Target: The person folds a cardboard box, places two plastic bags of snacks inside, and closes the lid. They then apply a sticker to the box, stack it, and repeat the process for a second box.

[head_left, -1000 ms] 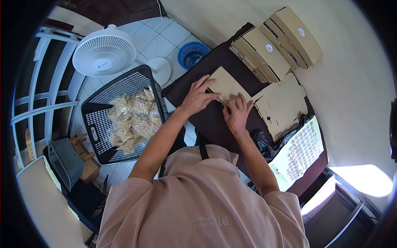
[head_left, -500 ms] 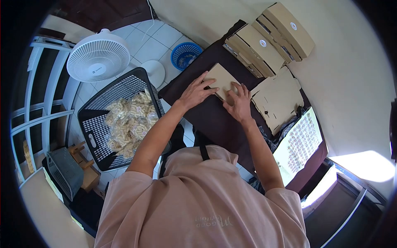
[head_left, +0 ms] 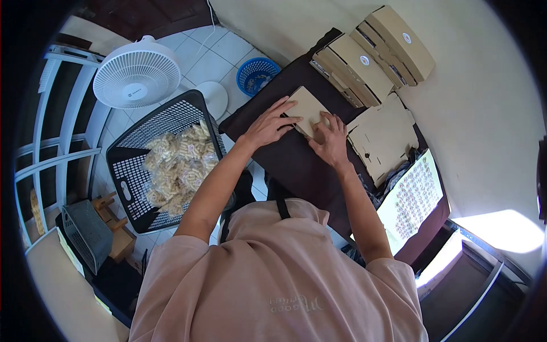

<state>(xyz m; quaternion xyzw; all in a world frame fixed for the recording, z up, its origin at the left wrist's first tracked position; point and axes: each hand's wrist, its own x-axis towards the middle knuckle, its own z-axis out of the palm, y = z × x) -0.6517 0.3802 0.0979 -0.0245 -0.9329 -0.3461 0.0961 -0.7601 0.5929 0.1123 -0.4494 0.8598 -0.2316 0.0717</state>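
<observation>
A small flat cardboard box [head_left: 309, 106] lies closed on the dark tablecloth [head_left: 273, 165]. My left hand [head_left: 269, 124] holds its left side, with fingers reaching over the edge onto the lid. At the near right corner, my right hand [head_left: 331, 139] grips the box, fingers bent on top and thumb by the near edge. The thumb side of the left hand is partly hidden from above.
Beside the table stands a black crate [head_left: 131, 196] with bagged pale snacks [head_left: 181, 162]. Stacked boxes [head_left: 364, 65], flattened cardboard [head_left: 382, 137] and a sticker sheet [head_left: 419, 194] lie to the right. A fan [head_left: 137, 74] and blue basket [head_left: 256, 71] are beyond.
My left hand has shifted very slightly along the box's edge. The box stays in place, and my right hand keeps nearly the same pose on it.
</observation>
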